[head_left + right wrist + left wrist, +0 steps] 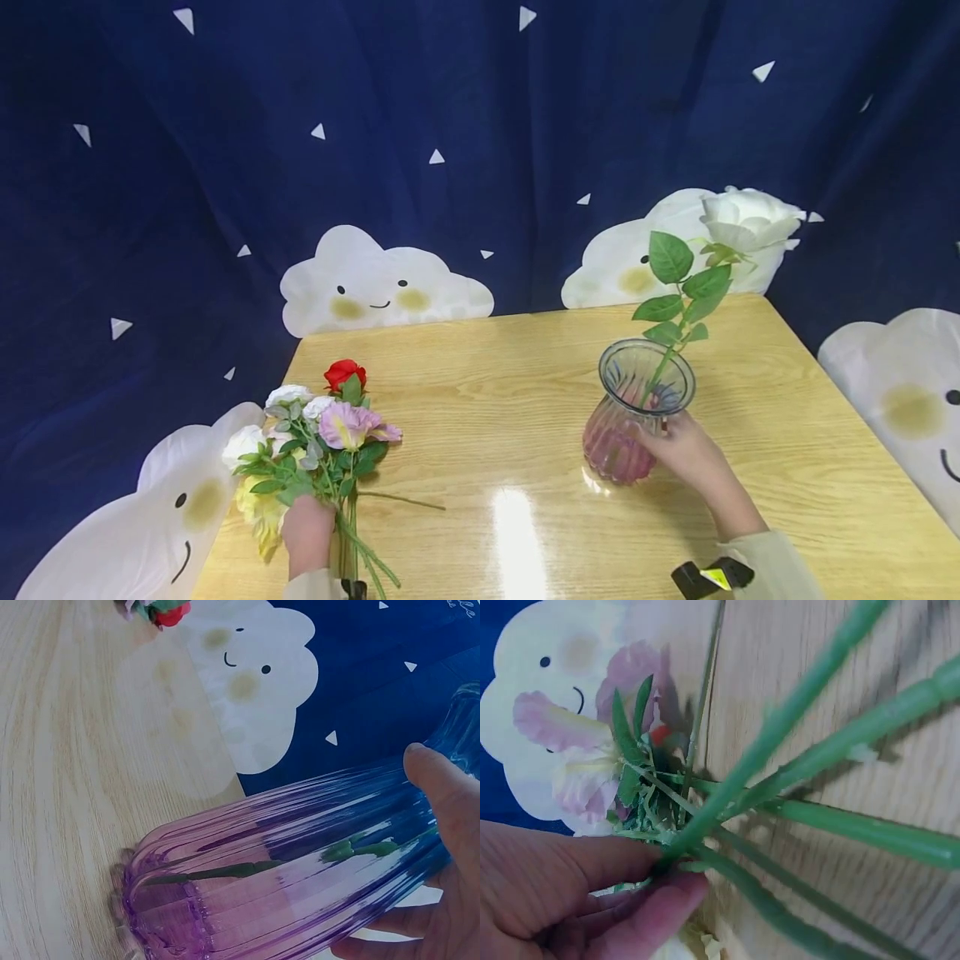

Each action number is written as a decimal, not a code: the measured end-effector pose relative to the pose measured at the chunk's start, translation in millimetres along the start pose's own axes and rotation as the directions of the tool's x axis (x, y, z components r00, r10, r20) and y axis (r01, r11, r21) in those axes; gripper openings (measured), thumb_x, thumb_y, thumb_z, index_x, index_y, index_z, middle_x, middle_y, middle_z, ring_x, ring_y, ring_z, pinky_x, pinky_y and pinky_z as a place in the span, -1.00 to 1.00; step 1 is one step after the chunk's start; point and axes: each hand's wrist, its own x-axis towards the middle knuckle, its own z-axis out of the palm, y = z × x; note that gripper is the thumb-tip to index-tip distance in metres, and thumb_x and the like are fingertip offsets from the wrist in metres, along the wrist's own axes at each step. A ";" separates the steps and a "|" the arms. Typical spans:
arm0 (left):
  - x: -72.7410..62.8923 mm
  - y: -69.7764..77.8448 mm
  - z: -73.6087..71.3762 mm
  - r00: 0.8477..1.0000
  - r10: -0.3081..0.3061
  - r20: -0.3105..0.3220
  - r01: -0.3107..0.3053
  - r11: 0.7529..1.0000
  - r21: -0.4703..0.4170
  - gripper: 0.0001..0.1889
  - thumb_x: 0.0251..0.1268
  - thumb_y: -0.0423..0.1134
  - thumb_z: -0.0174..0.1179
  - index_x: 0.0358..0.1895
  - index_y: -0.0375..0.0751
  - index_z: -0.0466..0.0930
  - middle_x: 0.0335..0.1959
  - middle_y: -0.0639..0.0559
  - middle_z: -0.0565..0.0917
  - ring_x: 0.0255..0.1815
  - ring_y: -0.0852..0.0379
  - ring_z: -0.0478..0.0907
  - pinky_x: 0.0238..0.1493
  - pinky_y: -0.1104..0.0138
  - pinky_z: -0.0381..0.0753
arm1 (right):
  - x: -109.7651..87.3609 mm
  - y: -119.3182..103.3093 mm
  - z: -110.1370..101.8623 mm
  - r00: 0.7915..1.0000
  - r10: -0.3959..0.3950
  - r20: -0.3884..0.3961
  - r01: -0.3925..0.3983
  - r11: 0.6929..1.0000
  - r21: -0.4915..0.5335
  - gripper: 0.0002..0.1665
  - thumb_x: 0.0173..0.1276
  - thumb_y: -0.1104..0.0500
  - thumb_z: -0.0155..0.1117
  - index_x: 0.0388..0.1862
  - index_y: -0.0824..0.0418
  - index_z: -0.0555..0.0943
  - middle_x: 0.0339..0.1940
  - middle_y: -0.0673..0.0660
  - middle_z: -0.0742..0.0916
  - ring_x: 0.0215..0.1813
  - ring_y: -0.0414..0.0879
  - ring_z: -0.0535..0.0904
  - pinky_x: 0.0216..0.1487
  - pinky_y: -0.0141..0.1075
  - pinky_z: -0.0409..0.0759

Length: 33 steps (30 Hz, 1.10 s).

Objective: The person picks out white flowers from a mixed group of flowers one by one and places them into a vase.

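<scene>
My right hand grips the neck of a ribbed glass vase, pink at the bottom and bluish at the flared rim. A single white rose with green leaves leans right out of the vase; its stem shows through the glass. On the left, my left hand pinches a green stem among a bunch of artificial flowers lying on the table. The bunch holds a red rose, a pink-purple flower, white blooms and a yellow one. Foliage hides some fingertips.
The wooden table ends at a dark blue curtain printed with white triangles and smiling clouds. Loose stem ends stick out to the right of the bunch. Light glares off the table's front middle.
</scene>
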 end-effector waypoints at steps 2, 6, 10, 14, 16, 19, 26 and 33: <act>-1.3 -0.5 -2.2 0.999 0.015 -0.028 -0.015 1.000 -0.005 -0.72 0.07 -0.37 0.09 -0.58 -0.64 0.44 -0.56 -0.46 0.52 -0.48 -0.34 0.51 -0.50 -0.01 0.49 | 0.1 -0.2 -0.4 1.000 -0.004 0.000 0.004 1.000 0.005 -0.12 0.23 -0.16 0.10 0.33 0.35 0.09 0.19 0.53 0.30 0.16 0.44 0.23 0.04 0.24 0.24; -3.7 0.5 -7.7 0.993 0.045 -0.106 -0.049 0.998 -0.035 -0.74 0.07 -0.42 0.06 -0.60 -0.64 0.40 -0.59 -0.47 0.50 -0.51 -0.37 0.50 -0.52 -0.03 0.47 | -0.3 0.4 -0.3 1.000 -0.009 -0.002 0.009 1.000 0.016 -0.13 0.23 -0.15 0.11 0.32 0.35 0.09 0.20 0.52 0.30 0.17 0.44 0.21 0.05 0.23 0.23; -3.1 6.5 -13.7 0.984 0.029 -0.174 -0.048 0.993 -0.105 -0.77 0.12 -0.44 -0.02 -0.47 -0.68 0.33 -0.55 -0.51 0.47 -0.49 -0.42 0.47 -0.53 -0.07 0.43 | -0.5 2.3 0.8 1.000 -0.028 -0.012 0.028 0.999 0.031 -0.15 0.23 -0.13 0.12 0.32 0.33 0.10 0.19 0.52 0.31 0.17 0.43 0.22 0.05 0.23 0.23; 1.5 17.7 -19.8 0.963 0.006 -0.270 -0.055 0.983 -0.174 -0.78 0.18 -0.42 -0.02 -0.35 -0.62 0.29 -0.55 -0.47 0.46 -0.52 -0.39 0.46 -0.54 -0.08 0.40 | -0.5 2.0 0.6 1.000 -0.024 -0.006 0.024 0.999 0.028 -0.16 0.24 -0.13 0.11 0.31 0.34 0.12 0.19 0.52 0.32 0.17 0.43 0.22 0.05 0.23 0.23; 3.4 25.0 -24.1 0.955 0.005 -0.295 -0.069 0.976 -0.208 -0.80 0.19 -0.41 -0.02 -0.32 -0.60 0.30 -0.53 -0.44 0.47 -0.53 -0.38 0.46 -0.52 -0.09 0.39 | -0.6 0.8 0.1 1.000 -0.013 -0.001 0.013 1.000 0.011 -0.15 0.24 -0.15 0.10 0.31 0.36 0.12 0.18 0.52 0.32 0.17 0.43 0.22 0.05 0.22 0.24; 5.7 38.3 -30.9 0.946 0.019 -0.323 -0.098 0.969 -0.229 -0.79 0.19 -0.40 -0.02 -0.28 -0.58 0.31 -0.51 -0.41 0.50 -0.52 -0.35 0.47 -0.49 -0.08 0.38 | -0.7 0.1 -0.2 1.000 -0.012 -0.001 0.012 1.000 0.002 -0.15 0.24 -0.15 0.09 0.31 0.36 0.12 0.18 0.52 0.32 0.17 0.43 0.23 0.05 0.22 0.25; 7.8 75.9 -42.2 0.899 0.107 -0.424 -0.219 0.949 -0.225 -0.80 0.14 -0.38 0.03 -0.29 -0.52 0.38 -0.54 -0.31 0.55 -0.50 -0.30 0.49 -0.48 -0.04 0.37 | -0.4 0.5 -0.1 1.000 -0.011 -0.008 0.011 1.000 -0.007 -0.15 0.24 -0.15 0.11 0.31 0.35 0.12 0.17 0.52 0.33 0.14 0.44 0.25 0.02 0.22 0.27; 5.9 118.8 -54.0 0.850 0.178 -0.496 -0.338 0.906 -0.255 -0.82 0.13 -0.38 0.06 -0.28 -0.48 0.41 -0.53 -0.25 0.58 -0.48 -0.27 0.52 -0.45 -0.03 0.41 | -0.5 -0.3 -0.4 1.000 -0.025 -0.015 0.025 1.000 -0.006 -0.16 0.23 -0.12 0.12 0.30 0.36 0.13 0.16 0.52 0.35 0.14 0.43 0.27 0.02 0.22 0.28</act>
